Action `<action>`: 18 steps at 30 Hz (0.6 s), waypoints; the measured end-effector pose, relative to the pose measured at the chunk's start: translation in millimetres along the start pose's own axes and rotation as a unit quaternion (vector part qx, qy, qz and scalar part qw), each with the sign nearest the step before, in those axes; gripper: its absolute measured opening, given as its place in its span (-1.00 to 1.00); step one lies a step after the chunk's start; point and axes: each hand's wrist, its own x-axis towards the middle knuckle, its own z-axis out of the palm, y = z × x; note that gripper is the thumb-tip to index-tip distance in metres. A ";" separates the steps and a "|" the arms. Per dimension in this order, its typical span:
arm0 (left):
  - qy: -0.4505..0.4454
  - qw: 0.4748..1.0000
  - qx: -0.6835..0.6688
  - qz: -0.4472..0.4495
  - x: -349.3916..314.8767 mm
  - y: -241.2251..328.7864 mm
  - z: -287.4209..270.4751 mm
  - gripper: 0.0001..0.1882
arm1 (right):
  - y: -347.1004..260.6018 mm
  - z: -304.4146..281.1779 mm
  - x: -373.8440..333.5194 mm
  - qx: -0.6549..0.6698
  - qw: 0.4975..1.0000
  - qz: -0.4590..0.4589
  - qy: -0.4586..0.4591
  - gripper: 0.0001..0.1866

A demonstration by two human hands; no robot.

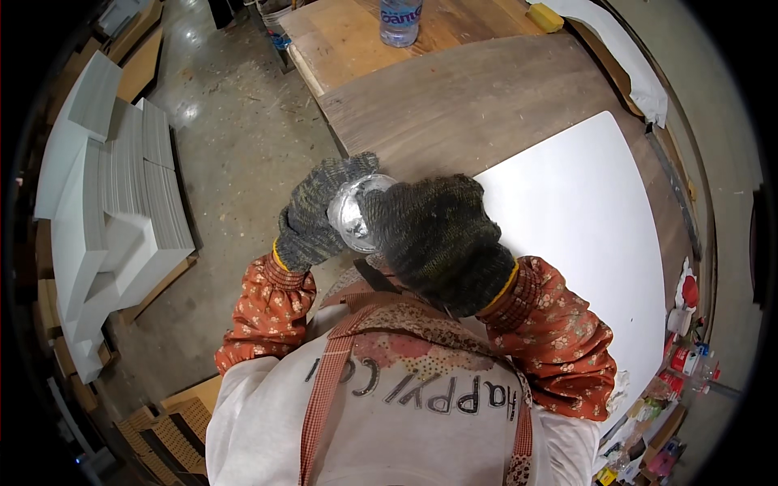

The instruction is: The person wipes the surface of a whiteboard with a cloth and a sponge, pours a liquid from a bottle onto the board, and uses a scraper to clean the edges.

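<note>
A small round cup (pixel 348 212), clear or silvery, is held in front of my chest. My left hand (pixel 312 209), in a dark knitted glove, wraps round its far left side. My right hand (pixel 433 239), in a matching glove, is curled over the cup's right side, with its fingertips at or inside the rim. Whether those fingers pinch anything is hidden from this view. Something pale and shiny shows inside the cup. To the right of my right hand a large white panel (pixel 583 219) lies flat on the brown board top of the workbench (pixel 454 105).
A plastic bottle (pixel 400 23) stands at the bench's far side, and a yellow block (pixel 545 18) sits at its far right. Stacked grey-white panels (pixel 134 178) rise from the floor at left. Bottles and mixed clutter (pixel 681 364) crowd the lower right.
</note>
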 end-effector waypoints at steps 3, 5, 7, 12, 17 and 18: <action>-0.002 1.000 -0.025 0.004 -1.2 -7.1 3.2 -0.33 | -5.7 2.9 1.8 0.005 0.999 0.039 0.004 -0.48; 0.040 0.991 -0.121 0.033 -0.3 -11.2 9.7 -0.34 | -6.8 6.3 1.0 0.068 0.993 0.063 -0.074 -0.47; 0.016 0.998 -0.050 0.023 4.8 1.3 -0.7 -0.36 | 1.0 19.0 -4.7 -0.032 0.999 -0.002 0.020 -0.48; 0.039 0.995 -0.055 0.069 5.8 -3.2 -2.8 -0.40 | 12.5 12.8 1.8 -0.021 1.000 -0.020 -0.002 -0.63; 0.062 0.992 -0.073 0.078 1.8 -8.3 2.5 -0.34 | 12.2 -10.7 6.3 0.163 0.982 0.088 -0.028 -0.71; 0.064 0.992 -0.074 0.077 -1.1 -8.9 3.3 -0.34 | 10.5 -14.7 6.2 0.217 0.968 0.126 -0.003 -0.70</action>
